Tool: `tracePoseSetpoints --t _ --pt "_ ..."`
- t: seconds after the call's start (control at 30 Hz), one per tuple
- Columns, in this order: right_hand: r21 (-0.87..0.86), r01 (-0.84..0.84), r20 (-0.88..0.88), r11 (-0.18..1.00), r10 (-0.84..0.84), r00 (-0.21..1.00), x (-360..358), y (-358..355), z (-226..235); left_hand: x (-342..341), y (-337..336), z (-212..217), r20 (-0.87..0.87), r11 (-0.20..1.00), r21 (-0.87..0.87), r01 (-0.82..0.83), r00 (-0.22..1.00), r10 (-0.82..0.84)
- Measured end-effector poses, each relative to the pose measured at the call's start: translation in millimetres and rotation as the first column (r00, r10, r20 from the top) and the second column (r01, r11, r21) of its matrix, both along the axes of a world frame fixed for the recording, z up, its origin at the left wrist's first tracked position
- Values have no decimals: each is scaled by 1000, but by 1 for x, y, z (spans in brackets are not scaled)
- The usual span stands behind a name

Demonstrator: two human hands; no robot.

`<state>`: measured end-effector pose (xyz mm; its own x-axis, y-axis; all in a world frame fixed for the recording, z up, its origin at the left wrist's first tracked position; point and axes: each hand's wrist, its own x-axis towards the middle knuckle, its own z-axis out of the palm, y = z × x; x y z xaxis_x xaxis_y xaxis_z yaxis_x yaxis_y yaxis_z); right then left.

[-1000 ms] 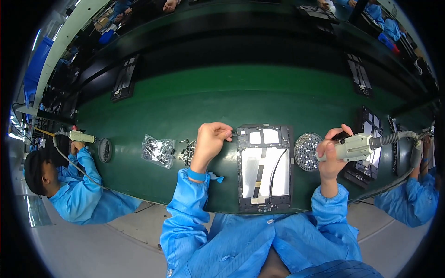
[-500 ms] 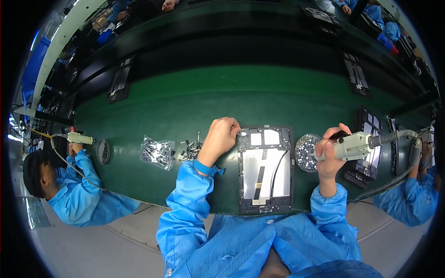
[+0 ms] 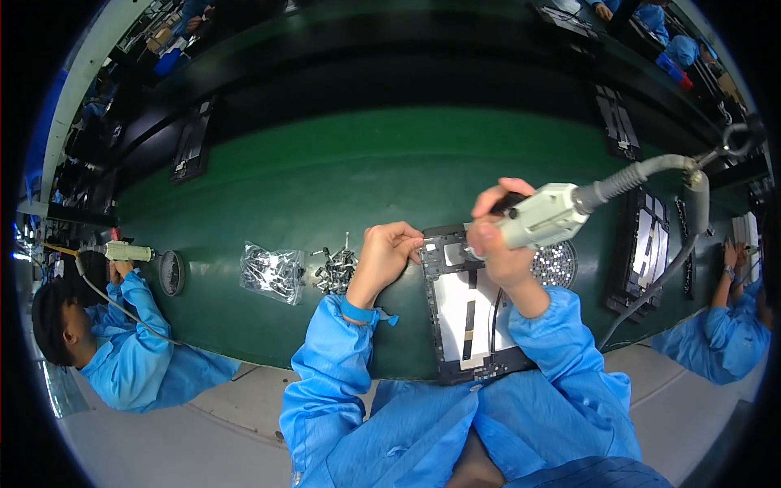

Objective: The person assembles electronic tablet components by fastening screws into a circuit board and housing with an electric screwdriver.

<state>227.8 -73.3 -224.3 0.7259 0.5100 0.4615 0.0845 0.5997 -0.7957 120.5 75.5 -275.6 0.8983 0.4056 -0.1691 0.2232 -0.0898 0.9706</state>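
Note:
A tablet-like device lies in front of me with its inside showing: silver plates, a dark frame and a black cable. At its upper left corner, my left hand pinches the edge between thumb and fingers. My right hand is wrapped round a pale electric screwdriver, held over the device's upper right part. The tool's tip is hidden behind my fingers. Partly behind my right forearm stands a round dish of small shiny screws.
Left of my left hand lie a pile of small black and metal parts and a clear bag of similar parts. More devices are stacked at the right. The screwdriver's cable hangs there. A co-worker works at the far left.
My right hand has brought the screwdriver leftward, from above the screw dish to over the device. The device has tilted slightly, its lower end shifting right. My left hand stays at the corner.

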Motion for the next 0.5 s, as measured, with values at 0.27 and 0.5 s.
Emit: tracePoseSetpoints --t 0.27,0.5 --pt "74 -127 143 989 115 983 -6 48 -31 -2 7 -1 -2 998 -59 34 999 -34" --pt "16 -69 71 998 67 995 -11 49 -34 -1 12 -1 -17 988 -145 46 999 -48"
